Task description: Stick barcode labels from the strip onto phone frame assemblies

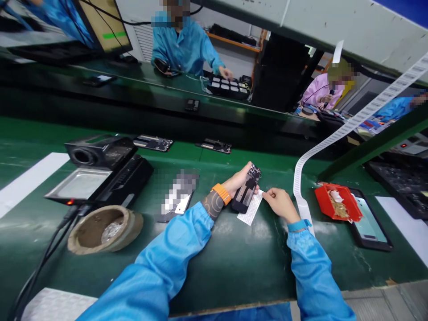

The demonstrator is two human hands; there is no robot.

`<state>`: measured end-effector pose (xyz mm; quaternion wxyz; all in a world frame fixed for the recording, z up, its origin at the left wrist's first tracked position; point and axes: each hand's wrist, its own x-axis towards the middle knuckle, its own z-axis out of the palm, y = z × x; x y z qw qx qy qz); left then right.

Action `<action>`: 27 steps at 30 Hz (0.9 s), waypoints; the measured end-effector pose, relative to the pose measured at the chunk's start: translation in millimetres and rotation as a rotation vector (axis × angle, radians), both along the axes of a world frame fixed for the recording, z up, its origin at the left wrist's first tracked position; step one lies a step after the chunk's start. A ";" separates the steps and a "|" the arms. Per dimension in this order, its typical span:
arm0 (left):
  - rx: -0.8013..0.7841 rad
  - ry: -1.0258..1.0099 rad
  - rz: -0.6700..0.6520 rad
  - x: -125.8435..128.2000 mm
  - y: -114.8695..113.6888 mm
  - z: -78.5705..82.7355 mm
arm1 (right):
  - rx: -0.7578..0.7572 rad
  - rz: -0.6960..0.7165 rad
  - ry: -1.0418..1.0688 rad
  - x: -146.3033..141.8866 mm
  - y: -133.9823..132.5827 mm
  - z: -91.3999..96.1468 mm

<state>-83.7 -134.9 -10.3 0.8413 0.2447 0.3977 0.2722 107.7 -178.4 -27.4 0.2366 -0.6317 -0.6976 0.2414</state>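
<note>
My left hand point(238, 182) is closed round an opened phone body point(246, 191), dark with circuitry showing at its top end. Under and beside the phone is a white sticker sheet point(251, 214). The fingers of my right hand point(280, 203) are pinched together at that sheet's upper right corner. Whether they grip the sheet or a small piece from it I cannot make out. To the left, a shiny phone panel point(177, 200) lies on the green bench point(227, 267).
At left stand a black device with a metal plate point(82, 183) and a round clay pot point(100, 232). Two phone bodies point(216, 145) lie behind. A red bin point(336, 203), a phone tray point(372, 223) and a hanging label strip point(297, 178) are at right. Co-workers point(182, 44) sit across the bench.
</note>
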 end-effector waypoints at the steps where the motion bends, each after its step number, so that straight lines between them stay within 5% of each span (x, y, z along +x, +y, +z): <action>1: 0.001 0.004 -0.002 0.7 0.1 -0.5 | -0.006 0.007 0.010 1.1 -0.7 0.9; 9: 0.073 0.060 0.028 6.5 -3.8 -2.9 | 0.029 0.127 0.286 2.6 -12.3 19.9; 14: 0.018 -0.114 0.005 8.2 -13.6 16.7 | 0.014 0.203 0.637 -17.0 -31.6 30.8; 20: 0.044 -0.254 -0.132 30.8 -38.4 31.7 | -0.069 0.243 0.764 -26.0 -41.9 33.3; 27: 0.123 -0.120 0.078 45.0 -51.4 35.7 | -0.119 0.247 0.951 -18.6 -40.5 27.7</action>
